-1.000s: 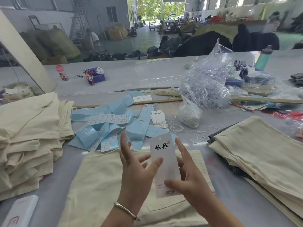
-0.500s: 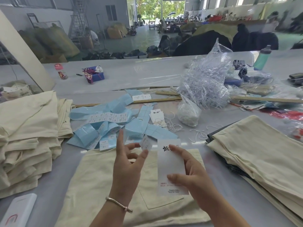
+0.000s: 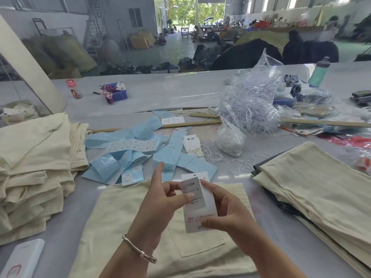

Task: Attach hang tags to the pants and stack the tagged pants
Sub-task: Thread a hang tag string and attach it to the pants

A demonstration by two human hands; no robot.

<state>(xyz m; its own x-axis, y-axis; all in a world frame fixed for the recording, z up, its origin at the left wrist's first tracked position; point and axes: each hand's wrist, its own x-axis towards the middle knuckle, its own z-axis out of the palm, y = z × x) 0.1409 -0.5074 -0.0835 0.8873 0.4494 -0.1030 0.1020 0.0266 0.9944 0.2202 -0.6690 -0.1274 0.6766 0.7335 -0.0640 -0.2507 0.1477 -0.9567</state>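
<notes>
A white hang tag [image 3: 202, 219] is held upright in my right hand [image 3: 226, 215], thumb at its top and fingers along its lower edge. My left hand [image 3: 160, 201] pinches a small size sticker [image 3: 191, 192] printed "1103# S" flat against the tag's upper face. Both hands hover over cream pants [image 3: 124, 227] that lie flat with a back pocket facing up. One stack of folded cream pants [image 3: 34, 165] stands at the left, and another stack [image 3: 313, 189] lies at the right.
Blue sticker backing sheets [image 3: 128, 155] are strewn ahead of the pants. Spare hang tags with strings [image 3: 191, 144], a small bag of white strings [image 3: 229, 138] and a large clear plastic heap [image 3: 251, 101] lie beyond. A white device [image 3: 24, 257] sits at the lower left.
The left hand, which held the small sticker apart from the tag, has brought it onto the tag's upper face. The tag has dropped a little lower in the right hand.
</notes>
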